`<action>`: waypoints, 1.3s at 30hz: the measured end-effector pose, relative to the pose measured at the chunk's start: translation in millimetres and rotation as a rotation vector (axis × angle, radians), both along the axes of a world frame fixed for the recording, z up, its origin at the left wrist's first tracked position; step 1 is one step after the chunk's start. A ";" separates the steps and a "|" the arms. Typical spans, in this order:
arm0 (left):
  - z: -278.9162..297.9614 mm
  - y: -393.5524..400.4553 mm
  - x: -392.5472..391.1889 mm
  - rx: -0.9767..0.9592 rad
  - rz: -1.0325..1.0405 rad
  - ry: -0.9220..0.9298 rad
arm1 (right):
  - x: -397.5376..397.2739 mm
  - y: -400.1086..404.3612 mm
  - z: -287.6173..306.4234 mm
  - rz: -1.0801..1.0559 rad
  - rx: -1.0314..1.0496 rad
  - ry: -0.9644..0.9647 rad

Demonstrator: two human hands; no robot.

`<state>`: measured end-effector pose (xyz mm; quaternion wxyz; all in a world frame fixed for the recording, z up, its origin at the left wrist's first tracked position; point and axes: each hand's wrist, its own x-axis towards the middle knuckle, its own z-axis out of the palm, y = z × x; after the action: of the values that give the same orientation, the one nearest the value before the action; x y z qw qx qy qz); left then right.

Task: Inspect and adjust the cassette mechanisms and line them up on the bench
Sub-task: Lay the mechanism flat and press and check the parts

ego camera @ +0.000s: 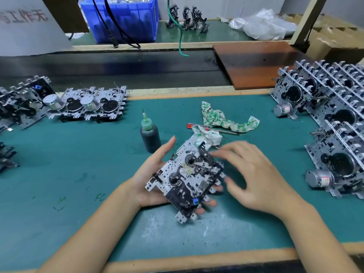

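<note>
A cassette mechanism [187, 176], a perforated metal plate with black reels and a small blue part, lies tilted in my left hand [151, 172]. That hand cradles it from beneath, thumb up along its left edge and fingertips showing under its right side. My right hand [248, 174] is blurred just right of the mechanism, fingers spread and reaching toward its upper right edge. A row of mechanisms [86, 104] with silver motors lies flat at the left. A stack of upright mechanisms [331, 123] fills the right side.
A dark bottle [150, 137] with a green nozzle stands just beyond my left thumb. A patterned rag [222, 119] and a red-handled screwdriver [210, 129] lie behind the held mechanism. A brown board [256, 64], conveyor belt [118, 67] and blue crate [124, 20] sit farther back.
</note>
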<state>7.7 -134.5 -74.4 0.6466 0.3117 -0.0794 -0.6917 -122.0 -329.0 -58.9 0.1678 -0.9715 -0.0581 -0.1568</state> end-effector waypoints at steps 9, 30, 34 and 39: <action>4.0 4.5 12.5 0.121 -0.073 -0.167 | -28.6 -0.2 -16.0 0.005 -0.081 -0.007; 0.5 24.8 -50.8 0.782 0.276 -2.173 | -17.0 13.7 -30.4 -0.132 -0.248 -0.178; -4.7 22.8 -54.3 0.748 0.361 -2.215 | -16.7 13.2 -32.7 -0.150 -0.247 -0.202; -6.4 18.9 -56.4 0.803 0.481 -2.223 | -17.7 13.7 -31.7 -0.097 -0.144 -0.168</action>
<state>-48.7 -115.6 -80.8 0.1943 0.9226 -0.3118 0.1172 -139.8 -315.2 -90.6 0.0845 -0.9661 -0.0362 -0.2411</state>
